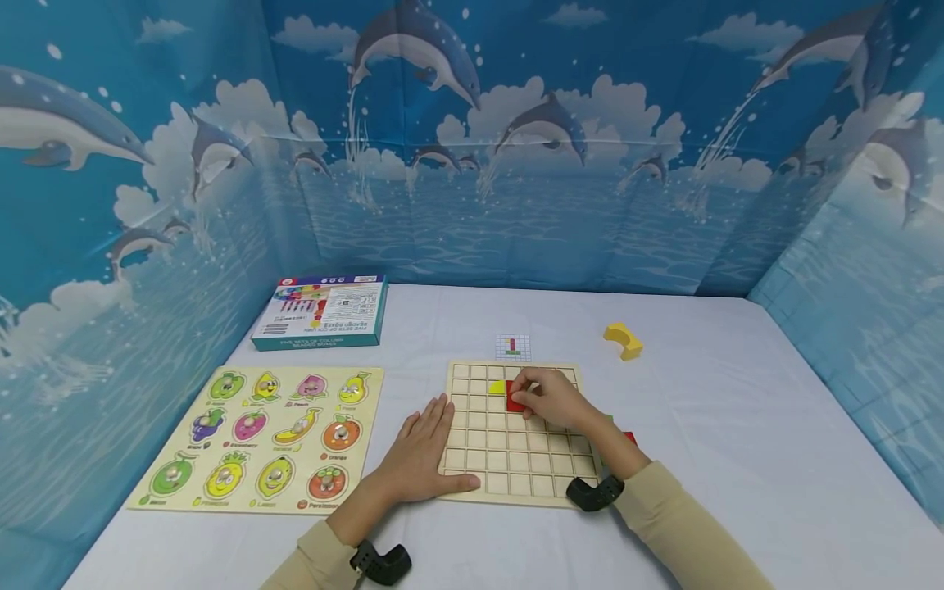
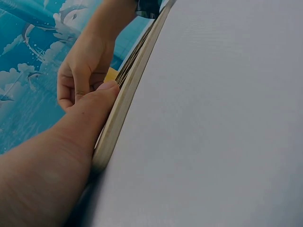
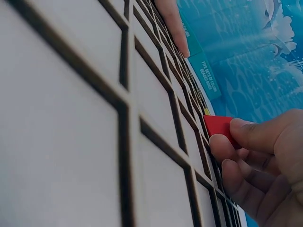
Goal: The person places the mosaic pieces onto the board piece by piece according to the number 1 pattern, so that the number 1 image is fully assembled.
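Note:
My left hand (image 1: 416,455) rests on the left edge of a wooden grid board (image 1: 497,461), fingers straight and thumb spread along the near side. Over the upper middle of the board, my right hand (image 1: 551,399) pinches a flat red piece (image 3: 220,125) between thumb and fingers. One edge of it meets the grid in the right wrist view. Beside it, a yellow piece (image 1: 497,388) lies in a grid cell. A small card (image 1: 512,347) with a coloured pattern on a printed grid lies just behind the board.
A fruit puzzle board (image 1: 288,430) lies on the left, with a flat box (image 1: 320,313) behind it. A yellow arched block (image 1: 624,340) sits at the back right. Another red piece (image 1: 630,437) shows partly behind my right forearm. A dolphin-print curtain (image 1: 479,221) surrounds the white table.

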The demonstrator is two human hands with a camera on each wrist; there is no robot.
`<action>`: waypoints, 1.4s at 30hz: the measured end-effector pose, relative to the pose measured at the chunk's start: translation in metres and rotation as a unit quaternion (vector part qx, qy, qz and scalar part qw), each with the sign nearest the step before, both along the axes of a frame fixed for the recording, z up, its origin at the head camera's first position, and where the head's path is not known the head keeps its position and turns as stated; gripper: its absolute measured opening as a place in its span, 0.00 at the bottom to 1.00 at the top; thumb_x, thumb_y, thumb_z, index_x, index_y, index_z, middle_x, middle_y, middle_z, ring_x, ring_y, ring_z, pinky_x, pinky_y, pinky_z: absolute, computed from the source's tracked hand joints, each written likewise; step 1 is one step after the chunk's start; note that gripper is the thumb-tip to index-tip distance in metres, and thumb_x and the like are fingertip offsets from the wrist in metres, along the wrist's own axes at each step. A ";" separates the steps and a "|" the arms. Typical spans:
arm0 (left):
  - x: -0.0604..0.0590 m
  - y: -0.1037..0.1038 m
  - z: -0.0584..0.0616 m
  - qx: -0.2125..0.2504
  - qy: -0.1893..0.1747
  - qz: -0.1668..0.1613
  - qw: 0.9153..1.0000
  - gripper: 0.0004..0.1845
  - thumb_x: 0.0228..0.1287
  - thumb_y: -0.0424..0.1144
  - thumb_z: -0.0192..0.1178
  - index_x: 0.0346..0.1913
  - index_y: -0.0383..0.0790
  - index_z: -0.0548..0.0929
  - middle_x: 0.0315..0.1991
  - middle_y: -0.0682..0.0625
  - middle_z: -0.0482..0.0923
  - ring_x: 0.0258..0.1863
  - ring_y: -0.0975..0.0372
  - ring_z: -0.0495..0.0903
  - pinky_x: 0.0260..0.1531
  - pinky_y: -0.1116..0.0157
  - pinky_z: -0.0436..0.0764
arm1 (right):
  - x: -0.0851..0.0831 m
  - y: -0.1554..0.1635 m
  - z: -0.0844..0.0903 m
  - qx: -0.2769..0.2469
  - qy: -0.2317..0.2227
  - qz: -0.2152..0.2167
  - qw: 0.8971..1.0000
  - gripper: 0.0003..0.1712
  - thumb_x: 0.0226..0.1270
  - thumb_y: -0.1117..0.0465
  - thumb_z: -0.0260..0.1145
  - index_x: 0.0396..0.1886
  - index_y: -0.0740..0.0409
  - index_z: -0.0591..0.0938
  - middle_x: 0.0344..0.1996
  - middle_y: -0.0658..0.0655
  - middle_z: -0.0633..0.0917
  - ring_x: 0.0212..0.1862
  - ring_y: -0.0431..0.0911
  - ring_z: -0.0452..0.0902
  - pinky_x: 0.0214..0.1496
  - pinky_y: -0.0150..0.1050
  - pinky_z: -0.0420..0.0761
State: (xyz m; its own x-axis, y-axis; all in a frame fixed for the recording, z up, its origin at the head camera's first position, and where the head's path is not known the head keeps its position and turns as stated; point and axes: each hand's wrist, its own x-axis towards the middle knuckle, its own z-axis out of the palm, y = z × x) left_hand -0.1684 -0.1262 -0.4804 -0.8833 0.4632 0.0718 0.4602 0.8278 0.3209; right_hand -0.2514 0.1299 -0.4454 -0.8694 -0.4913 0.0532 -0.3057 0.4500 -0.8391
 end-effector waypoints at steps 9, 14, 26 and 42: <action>0.000 0.000 0.001 0.000 0.000 -0.001 1.000 0.63 0.45 0.80 0.43 0.72 0.34 0.43 0.73 0.43 0.37 0.71 0.56 0.36 0.65 0.52 0.44 | 0.000 -0.001 -0.002 0.029 0.033 -0.015 0.999 0.07 0.63 0.60 0.64 0.32 0.59 0.78 0.30 0.51 0.78 0.23 0.43 0.76 0.26 0.37 0.77; 0.000 0.000 0.000 0.002 0.007 -0.004 1.000 0.63 0.46 0.80 0.44 0.72 0.33 0.44 0.73 0.42 0.37 0.71 0.54 0.38 0.64 0.51 0.45 | -0.001 -0.001 -0.002 0.069 0.093 -0.024 0.993 0.04 0.62 0.59 0.65 0.31 0.55 0.81 0.28 0.45 0.78 0.27 0.42 0.71 0.31 0.37 0.73; 0.001 0.001 0.001 0.009 0.010 -0.005 1.000 0.63 0.46 0.79 0.44 0.72 0.33 0.44 0.73 0.41 0.38 0.71 0.52 0.39 0.64 0.49 0.46 | 0.000 -0.001 -0.004 0.100 0.114 -0.028 0.988 0.02 0.60 0.63 0.66 0.32 0.53 0.84 0.27 0.44 0.78 0.28 0.41 0.68 0.31 0.36 0.71; 0.000 0.001 0.000 -0.002 0.002 0.002 1.000 0.63 0.45 0.80 0.43 0.72 0.34 0.42 0.73 0.43 0.36 0.71 0.55 0.37 0.65 0.51 0.44 | 0.003 0.004 0.001 0.108 0.100 -0.035 0.988 0.02 0.60 0.63 0.66 0.31 0.55 0.84 0.29 0.45 0.79 0.31 0.40 0.72 0.35 0.37 0.74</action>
State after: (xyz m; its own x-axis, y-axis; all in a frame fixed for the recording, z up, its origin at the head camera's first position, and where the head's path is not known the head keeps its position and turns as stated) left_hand -0.1682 -0.1252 -0.4800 -0.8850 0.4598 0.0729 0.4577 0.8309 0.3165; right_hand -0.2486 0.1341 -0.4447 -0.8842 -0.4495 0.1269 -0.4173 0.6384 -0.6468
